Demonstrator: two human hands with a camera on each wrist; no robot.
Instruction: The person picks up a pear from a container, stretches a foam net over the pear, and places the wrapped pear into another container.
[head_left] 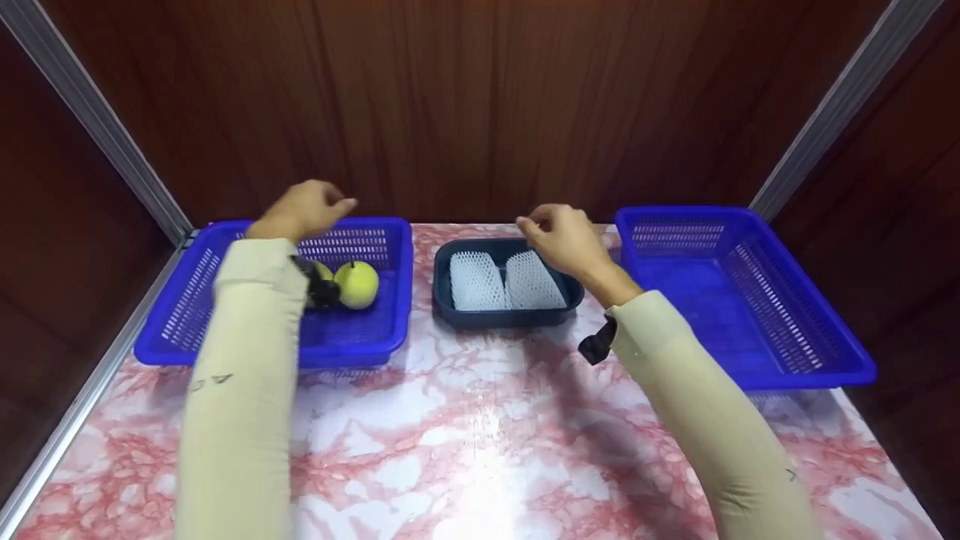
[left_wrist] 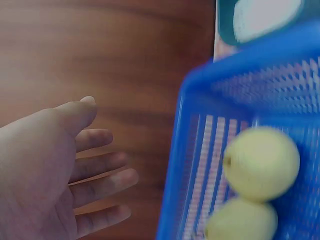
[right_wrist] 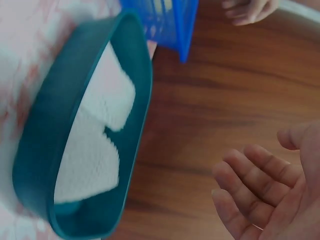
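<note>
My left hand (head_left: 307,208) hovers over the back of the left blue basket (head_left: 399,300), its fingers spread and holding nothing in the left wrist view. Two yellow-green pears (left_wrist: 262,162) lie in that basket; in the head view the sleeve and wrist camera partly cover one pear (head_left: 357,285). My right hand (head_left: 566,236) is raised near the right back of a dark teal tray (head_left: 510,319), fingers loosely bent and nothing in them. Inside the tray two white foam net sleeves (head_left: 477,281) lie side by side, flattened.
A second blue basket (head_left: 697,300), with slotted sides, stands to the right. Red-and-white marbled tabletop (head_left: 420,450) lies under everything. Brown wood-grain panels (head_left: 480,112) rise behind and at both sides, with metal corner strips (head_left: 840,97).
</note>
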